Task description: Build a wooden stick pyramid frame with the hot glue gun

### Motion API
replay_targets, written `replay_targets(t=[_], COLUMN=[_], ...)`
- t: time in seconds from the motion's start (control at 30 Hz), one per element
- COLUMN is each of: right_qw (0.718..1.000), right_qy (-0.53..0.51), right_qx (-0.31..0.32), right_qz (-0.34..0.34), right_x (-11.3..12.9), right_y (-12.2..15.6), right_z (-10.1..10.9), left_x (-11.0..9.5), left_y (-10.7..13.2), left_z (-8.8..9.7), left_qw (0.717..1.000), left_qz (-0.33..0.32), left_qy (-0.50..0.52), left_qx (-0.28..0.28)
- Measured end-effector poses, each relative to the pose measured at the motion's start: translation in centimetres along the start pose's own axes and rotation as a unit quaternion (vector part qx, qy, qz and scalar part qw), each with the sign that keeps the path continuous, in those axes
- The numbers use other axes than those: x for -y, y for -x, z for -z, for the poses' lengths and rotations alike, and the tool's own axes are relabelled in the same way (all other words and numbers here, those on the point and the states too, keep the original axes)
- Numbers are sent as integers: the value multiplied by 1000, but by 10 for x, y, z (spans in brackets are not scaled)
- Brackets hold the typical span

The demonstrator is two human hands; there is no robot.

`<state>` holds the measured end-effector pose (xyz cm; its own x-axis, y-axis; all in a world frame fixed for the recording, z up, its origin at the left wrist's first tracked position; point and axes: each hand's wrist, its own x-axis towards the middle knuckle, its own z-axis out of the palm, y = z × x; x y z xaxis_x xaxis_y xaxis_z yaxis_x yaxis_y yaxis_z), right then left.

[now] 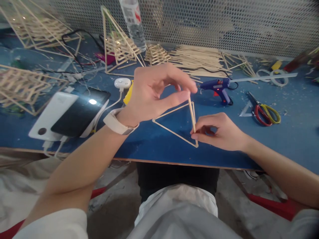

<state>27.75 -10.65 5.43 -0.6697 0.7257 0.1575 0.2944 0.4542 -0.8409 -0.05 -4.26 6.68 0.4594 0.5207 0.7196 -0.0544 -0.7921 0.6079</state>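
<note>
My left hand [161, 91] pinches the upper end of a thin wooden stick [191, 111] between thumb and fingertips. Lower down, the fingers of my right hand [219, 131] are closed on the same stick near its bottom end. Beneath both hands lies a triangle of wooden sticks [174, 134] on the blue tabletop [154, 151]. The held stick crosses over the triangle's right side; whether its lower end touches the triangle is hidden by my right fingers. Just beyond my left fingertips rests a blue glue gun [218, 88] with a lit red light and a glue stick in its back.
Red-and-yellow-handled scissors [266, 113] lie at the right. A pile of sticks [196, 59] and a water bottle [134, 25] stand along the perforated metal screen [224, 26]. Stick frames [117, 46] fill the back left. A phone [79, 114] and white power bank [52, 114] lie left.
</note>
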Motion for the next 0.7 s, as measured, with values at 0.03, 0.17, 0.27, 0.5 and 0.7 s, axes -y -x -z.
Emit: replay_targets(t=[0.03,0.17,0.27,0.5,0.7], right_qw=[1000,995,992,992,976], right_qy=[-11,-27,-21,-49,198], right_qx=[-13,-64,-96,-52,52], right_qz=[-16,-68,-78,-105,-74], right_x=[3,11,14,25,30], right_y=[-1,-14,-31,-60,-59], right_z=[-6,-24,-36,-51,-1], left_x=[-1,-1,5,44,81], left_y=[-3,-17,-21,-11,-21], left_z=[-1,-6,13,79,85], left_qw=[999,992,988,997,993], left_qz=[-1,-24,-46,-18,-120], left_qy=[0,14,17,-31,-13], left_qx=[33,124,150,-68,20])
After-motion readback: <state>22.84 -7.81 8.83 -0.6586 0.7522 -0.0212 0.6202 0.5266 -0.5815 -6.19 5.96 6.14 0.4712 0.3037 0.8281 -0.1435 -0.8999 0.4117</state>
